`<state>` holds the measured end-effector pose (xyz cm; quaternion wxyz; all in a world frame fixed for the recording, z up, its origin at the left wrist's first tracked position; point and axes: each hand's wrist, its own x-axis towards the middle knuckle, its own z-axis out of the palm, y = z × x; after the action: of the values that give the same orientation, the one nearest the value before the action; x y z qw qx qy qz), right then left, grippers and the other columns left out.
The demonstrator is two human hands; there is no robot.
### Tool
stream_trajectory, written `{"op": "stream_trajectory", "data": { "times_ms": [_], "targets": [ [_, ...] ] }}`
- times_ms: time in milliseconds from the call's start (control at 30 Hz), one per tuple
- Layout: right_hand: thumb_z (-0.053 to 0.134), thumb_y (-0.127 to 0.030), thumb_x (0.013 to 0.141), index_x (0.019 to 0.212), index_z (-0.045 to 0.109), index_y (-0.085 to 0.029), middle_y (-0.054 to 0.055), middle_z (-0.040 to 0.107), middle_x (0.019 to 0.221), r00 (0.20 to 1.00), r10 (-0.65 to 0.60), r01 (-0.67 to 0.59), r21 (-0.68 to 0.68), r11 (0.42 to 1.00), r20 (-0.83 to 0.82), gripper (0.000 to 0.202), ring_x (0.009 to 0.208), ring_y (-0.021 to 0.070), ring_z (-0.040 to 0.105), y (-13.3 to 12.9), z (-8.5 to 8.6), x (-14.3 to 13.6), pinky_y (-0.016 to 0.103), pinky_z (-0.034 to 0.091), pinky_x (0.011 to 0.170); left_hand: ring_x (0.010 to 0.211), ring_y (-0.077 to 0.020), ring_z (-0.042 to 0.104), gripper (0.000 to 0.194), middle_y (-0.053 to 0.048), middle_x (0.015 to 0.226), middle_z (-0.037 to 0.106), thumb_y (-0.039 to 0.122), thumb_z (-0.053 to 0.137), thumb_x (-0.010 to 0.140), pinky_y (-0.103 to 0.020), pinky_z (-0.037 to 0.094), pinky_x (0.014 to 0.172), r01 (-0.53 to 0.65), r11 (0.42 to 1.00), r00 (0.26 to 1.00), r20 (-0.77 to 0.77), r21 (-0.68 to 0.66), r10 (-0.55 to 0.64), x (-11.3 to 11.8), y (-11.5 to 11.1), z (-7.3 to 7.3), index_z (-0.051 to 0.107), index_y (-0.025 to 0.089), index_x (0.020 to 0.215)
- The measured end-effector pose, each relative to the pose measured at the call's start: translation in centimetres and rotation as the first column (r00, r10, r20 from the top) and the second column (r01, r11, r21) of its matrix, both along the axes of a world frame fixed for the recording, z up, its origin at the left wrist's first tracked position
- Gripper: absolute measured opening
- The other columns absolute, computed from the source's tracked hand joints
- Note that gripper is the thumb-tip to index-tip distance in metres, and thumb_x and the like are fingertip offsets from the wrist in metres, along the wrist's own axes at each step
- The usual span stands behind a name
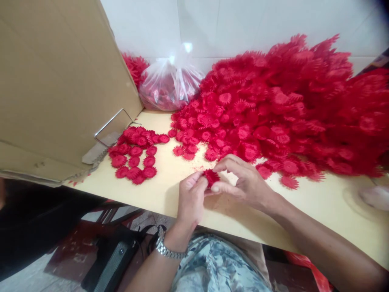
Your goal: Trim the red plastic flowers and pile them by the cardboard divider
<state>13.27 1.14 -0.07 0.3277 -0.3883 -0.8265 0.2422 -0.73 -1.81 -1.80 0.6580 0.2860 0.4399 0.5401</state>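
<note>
Between my two hands, above the pale yellow table (164, 194), is a small red flower piece (212, 177) with a fringed edge. My left hand (191, 194) pinches it from the left, thumb and fingers closed. At its right side, my right hand (240, 180) curves around the piece, index finger and thumb at its edge. A large heap of red fringed flowers (258, 109) lies just beyond my hands and to the right. To the left, a string of red flowers (133, 162) lies in loops on the table.
A large cardboard box (63, 89) with a metal wire handle (109, 123) stands at the left. Behind, a clear plastic bag (170, 85) of red pieces rests near the white wall. Below the table's front edge is a black bag (112, 259).
</note>
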Motion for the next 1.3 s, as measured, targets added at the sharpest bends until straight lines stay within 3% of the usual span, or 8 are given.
{"op": "stream_trajectory", "data": {
  "times_ms": [133, 533, 733, 833, 933, 1033, 1167, 1300],
  "targets": [
    [0.055, -0.027, 0.084, 0.078, 0.057, -0.016, 0.006, 0.055, 0.081, 1.0, 0.01, -0.01, -0.024, 1.0, 0.016, 0.013, 0.074, 0.0157, 0.052, 0.1, -0.1, 0.0, 0.028, 0.043, 0.063, 0.05, -0.0072, 0.056, 0.012, 0.002, 0.056, 0.059, 0.022, 0.058, 0.076, -0.019, 0.048, 0.052, 0.015, 1.0, 0.999, -0.035, -0.005, -0.015, -0.1, 0.0, -0.1, 0.063, 0.012, 0.071],
    [0.054, -0.03, 0.082, 0.069, 0.057, -0.017, 0.001, 0.055, 0.066, 0.936, -0.271, 0.191, -0.324, 0.927, -0.224, 0.019, 0.062, 0.0122, 0.05, 0.7, -0.2, 0.4, 0.025, 0.039, 0.057, 0.05, -0.0163, 0.065, 0.022, -0.004, 0.058, 0.067, 0.031, 0.066, 0.072, -0.027, 0.055, 0.053, -0.036, 0.999, 0.994, -0.107, -0.026, 0.033, -0.3, -0.4, 0.8, 0.063, 0.01, 0.077],
    [0.057, -0.035, 0.08, 0.068, 0.055, -0.019, -0.001, 0.053, 0.059, 0.742, -0.545, 0.456, -0.302, 0.837, -0.391, 0.02, 0.055, 0.0115, 0.049, 2.3, 1.2, 3.0, 0.024, 0.039, 0.049, 0.053, -0.0159, 0.065, 0.015, -0.002, 0.058, 0.067, 0.026, 0.068, 0.069, -0.027, 0.054, 0.053, -0.266, 0.963, 0.957, -0.112, 0.04, 0.269, -1.4, -0.2, 1.1, 0.061, 0.013, 0.072],
    [0.061, -0.033, 0.077, 0.071, 0.058, -0.018, -0.002, 0.053, 0.062, 0.844, -0.405, 0.29, -0.336, 0.896, -0.351, 0.016, 0.057, 0.011, 0.049, 2.6, 1.5, 3.0, 0.024, 0.04, 0.053, 0.056, -0.0163, 0.066, 0.019, -0.003, 0.064, 0.068, 0.025, 0.065, 0.07, -0.03, 0.054, 0.06, -0.105, 0.994, 0.99, -0.092, -0.003, 0.104, -1.3, 0.2, 1.3, 0.063, 0.011, 0.084],
    [0.062, -0.036, 0.075, 0.07, 0.058, -0.017, -0.003, 0.053, 0.06, 0.85, -0.384, 0.2, -0.452, 0.869, -0.362, 0.02, 0.054, 0.01, 0.048, 2.5, 1.2, 2.4, 0.024, 0.039, 0.052, 0.054, -0.0146, 0.065, 0.025, -0.002, 0.068, 0.068, 0.022, 0.064, 0.07, -0.027, 0.052, 0.057, -0.077, 0.996, 0.993, -0.092, -0.036, 0.074, -1.1, 0.7, 1.5, 0.063, 0.013, 0.093],
    [0.066, -0.039, 0.07, 0.067, 0.057, -0.016, -0.002, 0.054, 0.059, 0.847, -0.361, 0.115, -0.529, 0.841, -0.391, 0.025, 0.054, 0.0099, 0.049, 2.2, 0.7, 1.9, 0.024, 0.039, 0.052, 0.053, -0.0123, 0.061, 0.011, -0.001, 0.068, 0.065, 0.017, 0.06, 0.067, -0.025, 0.05, 0.054, -0.088, 0.996, 0.992, -0.091, -0.028, 0.085, -1.1, 1.2, 1.6, 0.062, 0.013, 0.077],
    [0.063, -0.041, 0.075, 0.064, 0.052, -0.017, -0.004, 0.048, 0.057, 0.883, -0.311, 0.111, -0.487, 0.866, -0.351, 0.029, 0.052, 0.0082, 0.043, 1.6, 0.2, 1.5, 0.022, 0.034, 0.048, 0.059, -0.0123, 0.058, 0.001, 0.002, 0.059, 0.056, 0.015, 0.055, 0.067, -0.031, 0.053, 0.065, 0.005, 1.0, 0.999, 0.043, -0.026, -0.003, -0.7, 1.5, 1.8, 0.055, 0.016, 0.066],
    [0.059, -0.04, 0.08, 0.063, 0.047, -0.018, -0.004, 0.045, 0.057, 0.943, -0.252, 0.161, -0.364, 0.917, -0.216, 0.03, 0.052, 0.0083, 0.04, 0.9, -0.1, 1.3, 0.021, 0.031, 0.047, 0.05, -0.0078, 0.044, 0.008, 0.006, 0.055, 0.046, 0.023, 0.06, 0.071, -0.023, 0.049, 0.051, 0.062, 0.998, 0.998, -0.021, 0.02, -0.062, 0.0, 1.5, 1.9, 0.057, 0.018, 0.076]
  ]
}}
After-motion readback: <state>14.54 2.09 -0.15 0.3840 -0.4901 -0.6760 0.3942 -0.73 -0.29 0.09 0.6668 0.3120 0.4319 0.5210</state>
